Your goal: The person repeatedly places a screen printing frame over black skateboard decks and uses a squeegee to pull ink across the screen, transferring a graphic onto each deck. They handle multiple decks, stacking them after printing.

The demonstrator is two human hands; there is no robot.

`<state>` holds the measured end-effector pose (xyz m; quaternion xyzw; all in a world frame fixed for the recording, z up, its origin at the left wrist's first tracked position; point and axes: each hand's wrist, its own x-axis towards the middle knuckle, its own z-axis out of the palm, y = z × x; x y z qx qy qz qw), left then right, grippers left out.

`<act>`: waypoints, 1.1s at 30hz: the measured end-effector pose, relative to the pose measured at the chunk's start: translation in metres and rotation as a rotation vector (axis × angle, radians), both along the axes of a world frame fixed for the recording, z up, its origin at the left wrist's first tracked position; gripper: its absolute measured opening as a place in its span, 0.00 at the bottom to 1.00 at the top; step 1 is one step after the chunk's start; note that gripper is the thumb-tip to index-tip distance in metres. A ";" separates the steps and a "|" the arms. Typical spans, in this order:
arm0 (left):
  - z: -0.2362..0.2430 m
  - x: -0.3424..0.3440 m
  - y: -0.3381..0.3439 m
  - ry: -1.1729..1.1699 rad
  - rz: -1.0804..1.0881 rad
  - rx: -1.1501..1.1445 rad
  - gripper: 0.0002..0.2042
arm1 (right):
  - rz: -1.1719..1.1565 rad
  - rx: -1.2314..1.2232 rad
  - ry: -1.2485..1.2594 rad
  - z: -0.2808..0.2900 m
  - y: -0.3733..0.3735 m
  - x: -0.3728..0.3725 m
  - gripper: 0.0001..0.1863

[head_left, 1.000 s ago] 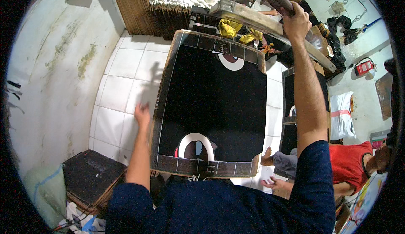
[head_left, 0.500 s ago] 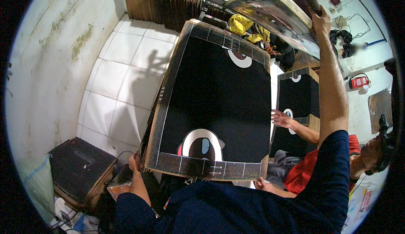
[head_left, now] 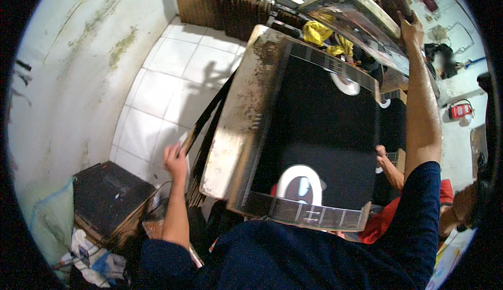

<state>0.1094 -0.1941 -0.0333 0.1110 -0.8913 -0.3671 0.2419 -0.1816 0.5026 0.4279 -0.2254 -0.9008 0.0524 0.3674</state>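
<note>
My right hand (head_left: 413,28) is closed on the edge of a raised, tilted framed screen (head_left: 361,20), stained with paint. My left hand (head_left: 174,159), slightly blurred, grips the edge of a dark thin board (head_left: 209,107) beside the worktable's left side. In front of me, a black printed board (head_left: 325,127) with two cartoon eyes and ruled dark borders lies askew over a worn, whitish tabletop (head_left: 230,143). A co-worker's hand (head_left: 382,156) is at the printed board's right edge; the fingers' hold is partly hidden.
Similar printed boards (head_left: 393,117) are stacked at the right, by the co-worker in a red shirt (head_left: 446,190). A dark stack (head_left: 112,198) stands on the lower left floor. Yellow cloth (head_left: 317,32) hangs below the screen. White tiles (head_left: 173,86) cover the floor.
The printed board has shifted right with the co-worker's hand beside it, exposing the whitish tabletop. My left hand has risen, with the dark board's edge swung outward. My right hand still holds the screen.
</note>
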 end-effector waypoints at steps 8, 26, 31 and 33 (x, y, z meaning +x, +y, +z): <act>0.171 -0.133 0.044 0.192 -0.021 -0.080 0.11 | 0.026 0.088 0.038 -0.005 -0.007 0.008 0.27; 0.273 0.075 0.187 0.298 -1.114 -0.311 0.23 | -0.079 0.079 -0.021 -0.009 -0.024 0.016 0.31; 0.171 0.103 0.274 0.151 -1.577 -0.444 0.18 | 0.014 0.055 -0.016 -0.008 -0.020 0.015 0.30; 0.144 0.113 0.299 0.278 -1.490 -0.390 0.12 | 0.016 0.051 -0.010 -0.008 -0.021 0.018 0.30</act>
